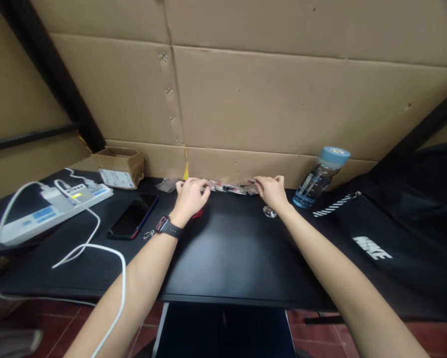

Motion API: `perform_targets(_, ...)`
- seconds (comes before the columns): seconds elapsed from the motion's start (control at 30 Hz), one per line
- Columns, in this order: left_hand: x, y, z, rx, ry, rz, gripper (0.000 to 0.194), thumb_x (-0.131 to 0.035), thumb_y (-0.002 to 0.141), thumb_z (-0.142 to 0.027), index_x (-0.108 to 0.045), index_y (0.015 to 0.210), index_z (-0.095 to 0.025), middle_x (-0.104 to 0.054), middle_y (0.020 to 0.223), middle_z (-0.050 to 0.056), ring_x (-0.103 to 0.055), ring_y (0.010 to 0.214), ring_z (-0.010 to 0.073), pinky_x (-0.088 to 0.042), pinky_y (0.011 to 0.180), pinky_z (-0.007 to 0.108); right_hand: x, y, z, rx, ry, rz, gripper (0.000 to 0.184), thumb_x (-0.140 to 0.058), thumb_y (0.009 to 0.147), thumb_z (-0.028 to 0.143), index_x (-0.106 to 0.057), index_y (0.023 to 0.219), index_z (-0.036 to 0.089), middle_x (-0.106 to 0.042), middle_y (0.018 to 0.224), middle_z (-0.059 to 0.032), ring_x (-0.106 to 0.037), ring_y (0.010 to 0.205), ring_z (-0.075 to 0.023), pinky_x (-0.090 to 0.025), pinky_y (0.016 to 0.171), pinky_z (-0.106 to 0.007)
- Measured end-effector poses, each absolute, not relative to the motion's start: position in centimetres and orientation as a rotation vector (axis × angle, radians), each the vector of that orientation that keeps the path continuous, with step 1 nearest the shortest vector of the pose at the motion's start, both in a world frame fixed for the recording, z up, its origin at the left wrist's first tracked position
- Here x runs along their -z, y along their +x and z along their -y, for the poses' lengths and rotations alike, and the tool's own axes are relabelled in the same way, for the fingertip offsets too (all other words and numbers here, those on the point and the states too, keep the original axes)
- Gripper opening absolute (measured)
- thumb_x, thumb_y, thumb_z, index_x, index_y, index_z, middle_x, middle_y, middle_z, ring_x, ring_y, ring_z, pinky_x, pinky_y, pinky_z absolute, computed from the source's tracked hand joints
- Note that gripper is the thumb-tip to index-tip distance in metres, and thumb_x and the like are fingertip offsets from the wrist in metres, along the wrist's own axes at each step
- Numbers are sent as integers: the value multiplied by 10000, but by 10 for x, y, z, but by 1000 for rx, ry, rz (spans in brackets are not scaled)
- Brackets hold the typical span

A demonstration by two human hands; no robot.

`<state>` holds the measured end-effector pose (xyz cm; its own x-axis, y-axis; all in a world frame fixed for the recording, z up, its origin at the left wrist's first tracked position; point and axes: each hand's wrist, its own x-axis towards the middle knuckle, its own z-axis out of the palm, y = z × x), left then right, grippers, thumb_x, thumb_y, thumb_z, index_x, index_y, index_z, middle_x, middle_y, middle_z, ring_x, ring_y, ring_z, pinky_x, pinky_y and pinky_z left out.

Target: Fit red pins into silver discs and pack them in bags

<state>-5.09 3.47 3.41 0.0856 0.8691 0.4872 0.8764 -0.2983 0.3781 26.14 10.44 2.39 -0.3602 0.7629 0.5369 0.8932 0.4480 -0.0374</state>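
Both my arms reach across a black table [223,253] to its far edge, by a cardboard wall. A row of small clear plastic packets [231,188] with red and dark contents lies there. My left hand [191,195], with a dark watch on the wrist, rests on the left end of the row, fingers curled over the packets. My right hand [271,190] touches the right end, fingers on a packet. Whether either hand grips a packet firmly is hard to see. A small red item [198,214] lies under my left hand, and a small shiny round piece [270,212] sits by my right wrist.
A dark phone [133,217] lies left of my left hand, near a white power strip [55,209] with white cables. A small cardboard box [119,167] stands at the back left. A blue-capped water bottle [320,177] and a black bag [402,223] are on the right.
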Motion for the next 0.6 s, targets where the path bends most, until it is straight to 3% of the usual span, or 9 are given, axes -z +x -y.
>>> perform_targets(0.2,-41,-113,-46,546,-2472,2153,213,-611,900,-364,-781,1016,-311,-832,1003,51,-725,1042,321,-398,988,493,-18,263,-137,123,-1521,2375,193,-612,999,240,-797,1011,186,-818,1079,-131,-727,1024,-282,-384,961,-410)
perform_targets(0.37,-29,-118,-49,352,-2582,2217,151,-713,807,-439,-786,777,-310,-828,885,46,-741,953,313,-421,989,492,-25,287,-127,-84,-1414,2349,276,-568,1029,349,-799,1130,237,-778,1260,-111,-703,1180,-300,-483,985,-445)
perform_targets(0.5,-20,-107,-53,336,-2534,2223,181,-727,804,-447,-772,723,-291,-816,860,77,-728,971,343,-383,1024,545,-32,315,-99,-382,-1392,2466,393,-788,850,363,-782,1216,219,-778,1225,-111,-747,1031,-287,-562,932,-399)
perform_targets(0.6,-16,-102,-55,312,-2521,2211,121,-728,778,-363,-762,692,-285,-807,826,67,-725,948,341,-364,1029,562,-27,326,-78,-480,-1423,2502,526,-885,725,324,-777,1230,224,-768,1254,-108,-747,1080,-302,-568,969,-399)
